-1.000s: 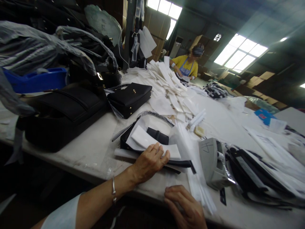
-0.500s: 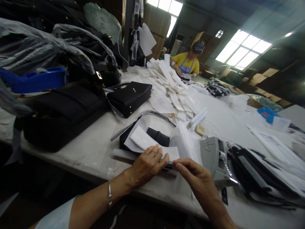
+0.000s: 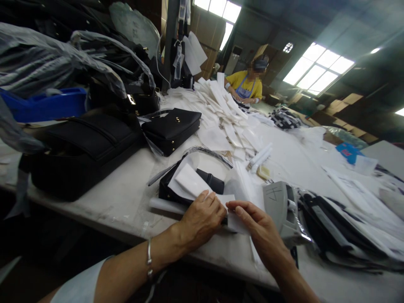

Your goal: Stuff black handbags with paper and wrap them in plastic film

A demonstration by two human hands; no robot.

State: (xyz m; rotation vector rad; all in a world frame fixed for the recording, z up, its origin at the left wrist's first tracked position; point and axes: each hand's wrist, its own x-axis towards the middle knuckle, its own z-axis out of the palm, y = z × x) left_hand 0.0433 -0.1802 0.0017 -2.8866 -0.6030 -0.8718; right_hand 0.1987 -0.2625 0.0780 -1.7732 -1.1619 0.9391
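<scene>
A small black handbag [image 3: 166, 186] lies at the table's near edge, its plastic-wrapped strap [image 3: 208, 150] looped behind it. Over its front rests a folded white sheet [image 3: 191, 180], paper or thin foam. My left hand [image 3: 202, 216] is closed over the sheet's right part, fingers curled and pressing it against the bag. At the sheet's right end, my right hand [image 3: 260, 223] pinches with thumb and fingertips, and a white flap [image 3: 236, 223] hangs down below those fingers. Part of the bag's lower right side is hidden behind my hands.
Two black bags stand left, a large one [image 3: 85, 155] and a smaller one [image 3: 172, 128]. White strips [image 3: 221, 105] are heaped behind. A grey tape dispenser-like box [image 3: 277, 206] and wrapped black items [image 3: 341, 235] sit right. A co-worker in yellow [image 3: 244, 86] works beyond.
The right end of the white sheet now bends down as a flap. My right hand has shifted slightly left and up, close against my left fingers, which are curled further over the sheet.
</scene>
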